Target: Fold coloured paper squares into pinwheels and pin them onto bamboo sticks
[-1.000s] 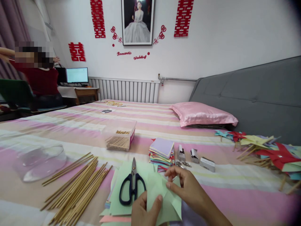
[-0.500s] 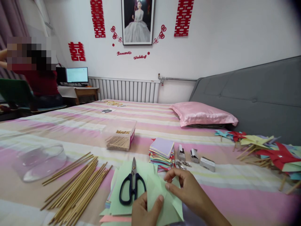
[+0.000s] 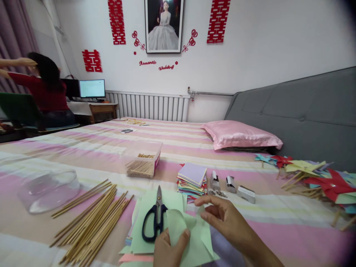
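Observation:
At the bottom centre my left hand (image 3: 168, 248) pinches a light green paper sheet (image 3: 191, 237), its thumb pressing a curled-over corner down. My right hand (image 3: 222, 220) hovers just right of that corner, fingers bent and pinched at another flap of the same sheet. Black-handled scissors (image 3: 156, 218) lie closed on more green sheets directly left of my hands. A stack of coloured paper squares (image 3: 191, 178) sits just beyond.
Bamboo sticks (image 3: 91, 218) lie in a loose pile at the left, near a clear plastic lid (image 3: 48, 191) and a box of short sticks (image 3: 141, 163). Small staplers (image 3: 230, 185) and finished pinwheels (image 3: 319, 178) are at the right. A person in red (image 3: 41, 92) sits far left.
A corner of the green sheet has been curled over under my left thumb. My right hand has shifted slightly right. The person at the far left has stretched both arms out.

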A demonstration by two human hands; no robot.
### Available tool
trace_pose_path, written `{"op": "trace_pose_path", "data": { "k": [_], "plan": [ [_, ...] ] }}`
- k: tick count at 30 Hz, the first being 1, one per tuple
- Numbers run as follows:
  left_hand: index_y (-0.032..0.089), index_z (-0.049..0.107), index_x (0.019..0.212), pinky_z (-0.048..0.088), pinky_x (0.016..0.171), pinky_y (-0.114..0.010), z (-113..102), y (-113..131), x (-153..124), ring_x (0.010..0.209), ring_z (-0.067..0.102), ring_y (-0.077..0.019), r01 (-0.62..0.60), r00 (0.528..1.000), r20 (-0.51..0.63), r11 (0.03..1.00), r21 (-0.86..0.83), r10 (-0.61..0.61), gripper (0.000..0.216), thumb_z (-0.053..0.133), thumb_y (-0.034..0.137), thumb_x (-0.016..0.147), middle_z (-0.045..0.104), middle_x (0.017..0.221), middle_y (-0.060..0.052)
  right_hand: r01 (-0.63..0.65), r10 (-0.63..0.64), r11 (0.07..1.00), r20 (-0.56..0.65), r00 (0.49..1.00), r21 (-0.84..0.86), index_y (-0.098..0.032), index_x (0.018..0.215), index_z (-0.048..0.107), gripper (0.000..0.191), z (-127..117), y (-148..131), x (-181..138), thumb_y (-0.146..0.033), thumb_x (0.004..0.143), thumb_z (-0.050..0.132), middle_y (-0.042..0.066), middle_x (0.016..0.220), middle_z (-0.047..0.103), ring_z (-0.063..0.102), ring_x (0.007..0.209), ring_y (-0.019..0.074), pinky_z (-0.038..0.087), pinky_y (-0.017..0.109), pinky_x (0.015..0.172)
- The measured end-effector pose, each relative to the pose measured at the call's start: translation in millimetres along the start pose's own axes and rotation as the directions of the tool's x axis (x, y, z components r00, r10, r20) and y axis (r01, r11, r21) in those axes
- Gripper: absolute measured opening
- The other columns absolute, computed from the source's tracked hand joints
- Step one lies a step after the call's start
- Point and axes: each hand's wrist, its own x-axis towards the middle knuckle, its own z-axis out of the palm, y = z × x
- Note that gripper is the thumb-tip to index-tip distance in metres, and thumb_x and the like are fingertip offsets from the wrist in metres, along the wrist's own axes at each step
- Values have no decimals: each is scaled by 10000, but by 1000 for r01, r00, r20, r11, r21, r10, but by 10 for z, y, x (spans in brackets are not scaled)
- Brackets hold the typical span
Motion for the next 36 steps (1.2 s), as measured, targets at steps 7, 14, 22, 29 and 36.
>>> {"op": "trace_pose_path", "data": {
  "k": [7, 14, 22, 29, 36],
  "plan": [
    [64, 697, 686, 480, 514, -306, -22, -1, 30, 524, 640, -246, 13, 998, -53, 1000, -25, -14, 496, 811, 454, 402, 696, 533, -118, -5, 7, 1000, 114, 993, -18, -182, 772, 688, 136, -235, -23, -72, -289, 762, 604, 76, 988, 644, 592, 937, 217, 458, 324, 795],
    [60, 686, 656, 446, 471, -264, -10, 19, 12, 461, 599, -200, 5, 1000, -13, 1000, -11, -5, 509, 808, 475, 388, 674, 488, -104, -87, 91, 996, 216, 972, -30, -155, 742, 696, 94, -85, 22, -53, -207, 713, 624, 10, 644, 645, 580, 616, 132, 411, 208, 560],
    [70, 677, 583, 373, 439, -219, -16, 7, -1, 431, 517, -140, -63, 998, -1, 993, 104, 63, 479, 776, 510, 420, 647, 459, -79, -55, 73, 978, 80, 994, -201, -143, 623, 689, 64, 53, -33, -19, -151, 653, 633, 17, 606, 641, 544, 571, 128, 394, 207, 524],
    [79, 663, 553, 343, 423, -220, 15, 17, -22, 415, 481, -130, -77, 996, -27, 991, 108, 80, 404, 779, 447, 435, 622, 450, -56, -85, 98, 960, 36, 995, -267, -123, 614, 674, 71, 118, 57, -11, -165, 646, 626, 18, 565, 620, 511, 524, 107, 354, 182, 474],
    [76, 665, 558, 374, 441, -234, 43, 61, -59, 431, 505, -148, -77, 997, -23, 991, 112, 80, 354, 779, 395, 455, 638, 458, -74, -85, 95, 951, 19, 995, -297, -126, 610, 639, 60, 113, 107, 1, -153, 643, 595, 3, 551, 587, 491, 512, 94, 342, 168, 461]
  ]
}}
